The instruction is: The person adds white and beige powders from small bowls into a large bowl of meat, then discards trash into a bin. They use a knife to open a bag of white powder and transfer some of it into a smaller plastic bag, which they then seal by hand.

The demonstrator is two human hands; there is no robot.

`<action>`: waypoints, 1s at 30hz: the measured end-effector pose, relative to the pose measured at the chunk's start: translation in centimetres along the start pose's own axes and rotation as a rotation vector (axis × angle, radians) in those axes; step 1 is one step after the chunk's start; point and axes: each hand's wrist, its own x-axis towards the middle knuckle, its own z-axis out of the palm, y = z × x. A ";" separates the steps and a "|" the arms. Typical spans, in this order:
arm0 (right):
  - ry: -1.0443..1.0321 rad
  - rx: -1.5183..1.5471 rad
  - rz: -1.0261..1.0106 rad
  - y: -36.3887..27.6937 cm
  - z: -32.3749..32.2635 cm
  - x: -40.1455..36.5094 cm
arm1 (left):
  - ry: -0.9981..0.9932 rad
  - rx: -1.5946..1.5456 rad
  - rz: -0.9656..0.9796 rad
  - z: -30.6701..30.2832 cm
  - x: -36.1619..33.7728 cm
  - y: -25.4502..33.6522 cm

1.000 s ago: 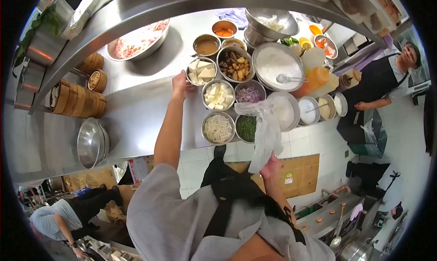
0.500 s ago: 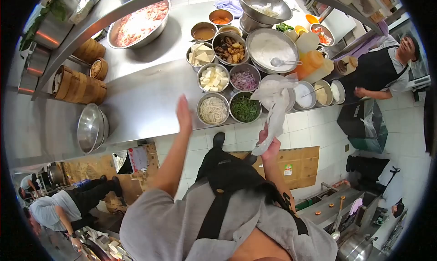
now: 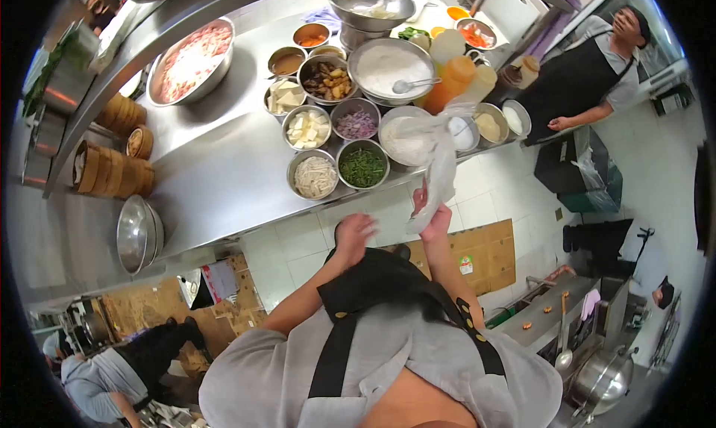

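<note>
A thin clear plastic bag hangs long and crumpled from my right hand, whose fingers are closed on its lower end in front of the counter. Its upper part overlaps a round container of white powder. My left hand, slightly blurred, is to the left of the bag and apart from it, fingers loosely bent, nothing seen in it. Nearest on the counter are metal pots of chopped green herbs, pale strips, diced purple onion and white cubes.
The steel counter holds a large bowl of raw meat, bamboo steamers and stacked metal bowls. Squeeze bottles stand at the right. A person in a black apron is beyond them; another person is lower left.
My left hand has come down off the counter's edge toward my body and the bag. My right hand still holds the bag. The view has shifted, and the counter things sit further left.
</note>
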 end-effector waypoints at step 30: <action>0.138 0.037 -0.933 -52.5 -9.4 -18.2 | 0.278 0.138 0.633 18.2 7.5 -12.3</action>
